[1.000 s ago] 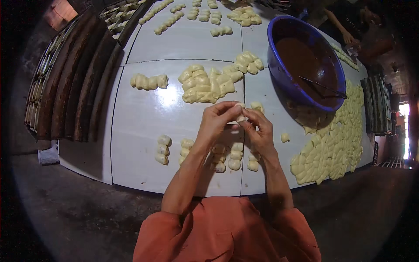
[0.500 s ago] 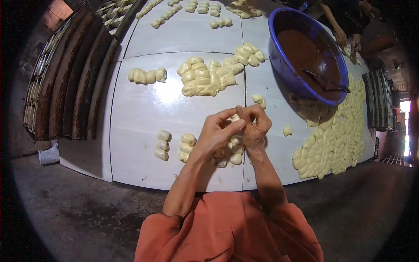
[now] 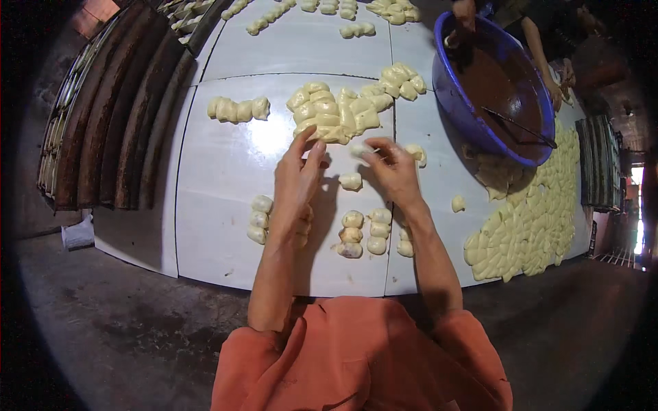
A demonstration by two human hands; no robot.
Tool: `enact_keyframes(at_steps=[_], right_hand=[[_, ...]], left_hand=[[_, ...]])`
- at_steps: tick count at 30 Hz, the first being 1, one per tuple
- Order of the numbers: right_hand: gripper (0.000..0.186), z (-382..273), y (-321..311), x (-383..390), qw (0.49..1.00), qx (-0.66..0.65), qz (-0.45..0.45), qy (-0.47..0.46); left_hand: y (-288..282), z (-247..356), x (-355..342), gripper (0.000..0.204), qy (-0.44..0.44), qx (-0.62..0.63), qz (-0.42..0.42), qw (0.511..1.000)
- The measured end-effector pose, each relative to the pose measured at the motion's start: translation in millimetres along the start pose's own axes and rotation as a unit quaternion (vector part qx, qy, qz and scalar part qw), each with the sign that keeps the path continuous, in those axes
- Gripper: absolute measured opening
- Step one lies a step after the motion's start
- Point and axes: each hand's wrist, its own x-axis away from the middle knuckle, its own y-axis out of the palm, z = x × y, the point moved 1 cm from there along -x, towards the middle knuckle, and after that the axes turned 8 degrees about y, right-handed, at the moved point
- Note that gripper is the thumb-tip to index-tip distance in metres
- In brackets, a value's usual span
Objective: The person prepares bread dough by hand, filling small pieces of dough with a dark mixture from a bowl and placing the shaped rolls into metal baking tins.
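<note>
My left hand (image 3: 296,179) is over the white table, its thumb and fingers apart and holding nothing. It is just below a cluster of pale yellow dough pieces (image 3: 321,109). My right hand (image 3: 397,175) pinches a small whitish dough piece (image 3: 360,149) between thumb and fingers. On the table between my hands sits a short filled dough roll (image 3: 350,181). Nearer to me stand short rows of dough rolls, such as one row (image 3: 351,234) and another beside it (image 3: 378,231). My left forearm partly hides a further row (image 3: 303,226).
A blue tub (image 3: 442,89) of brown filling with a stick in it stands at right. Another person's hand (image 3: 465,17) reaches into it. Flattened dough (image 3: 528,226) covers the table's right side. Dark trays (image 3: 130,116) are stacked at left; a dough row (image 3: 238,109) lies near them.
My hands have moved apart from their pinch together, the left going left. A short dough roll now shows on the table between them. Another person's hand has come over the tub.
</note>
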Motion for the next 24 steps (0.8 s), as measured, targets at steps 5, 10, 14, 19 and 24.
enact_keyframes(at_steps=[5,10,14,19,24], right_hand=[[0.031,-7,-3,5,0.97,0.214,-0.098,0.067],[0.036,1,-48,5,0.855,0.439,0.246,-0.127],[0.032,45,-76,-14,0.901,0.394,0.148,-0.108],[0.03,21,-59,19,0.984,-0.145,0.051,0.087],[0.032,-5,-30,58,0.954,-0.275,-0.04,0.113]], left_hand=[[-1,-9,13,0.049,0.027,-0.115,-0.062,0.991],[10,-1,20,0.04,0.046,-0.14,-0.041,0.988],[23,8,20,0.04,0.061,-0.127,-0.029,0.99],[41,5,31,0.056,0.013,-0.056,-0.126,0.99],[58,1,38,0.045,-0.018,0.087,-0.192,0.977]])
